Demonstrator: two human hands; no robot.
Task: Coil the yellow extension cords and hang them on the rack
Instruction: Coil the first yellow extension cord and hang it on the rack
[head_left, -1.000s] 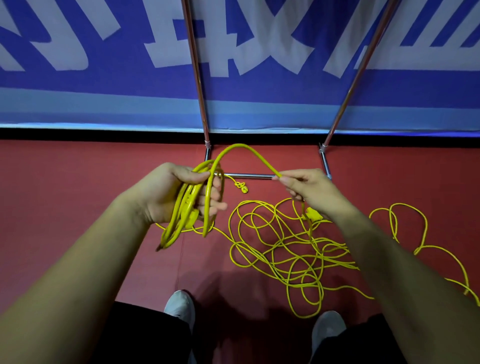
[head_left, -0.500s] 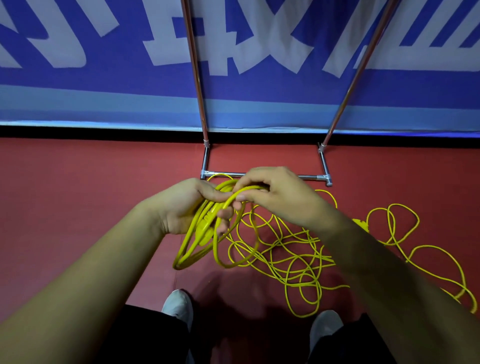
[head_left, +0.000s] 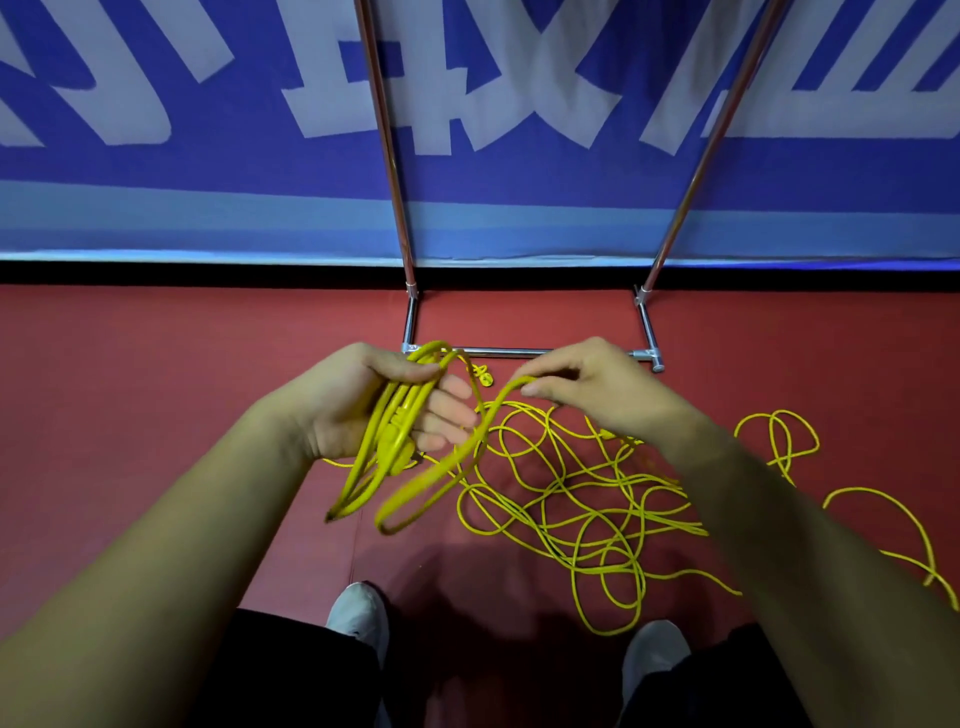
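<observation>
Coiling in progress, seen from the head view. The left hand (head_left: 358, 400) grips a coil (head_left: 387, 457) of several finished loops, fingers curled round their upper ends, so that the loops hang below the palm. The right hand (head_left: 597, 387) pinches the yellow cord between thumb and fingertips just beside the left hand. The two hands are near each other but not touching. Between them a fresh loop (head_left: 441, 470) sags to about the depth of the hanging coil. To do this step well, the fresh loop should probably match the held loops in length before it is laid into the left palm. A slight roll of the cord between the right fingers should let it lie flat rather than kink. Slack is best drawn from the top of the pile so that no knot tightens. Most of the work appears to remain. The loose cord (head_left: 571, 499) lies tangled on the red floor (head_left: 130, 395), under and to the right of the right hand, trailing toward the floor's right edge. Whether it is one cord or several cannot be told. The rack (head_left: 519, 352) stands beyond the hands, at the floor's far edge against a blue banner (head_left: 208, 197).
</observation>
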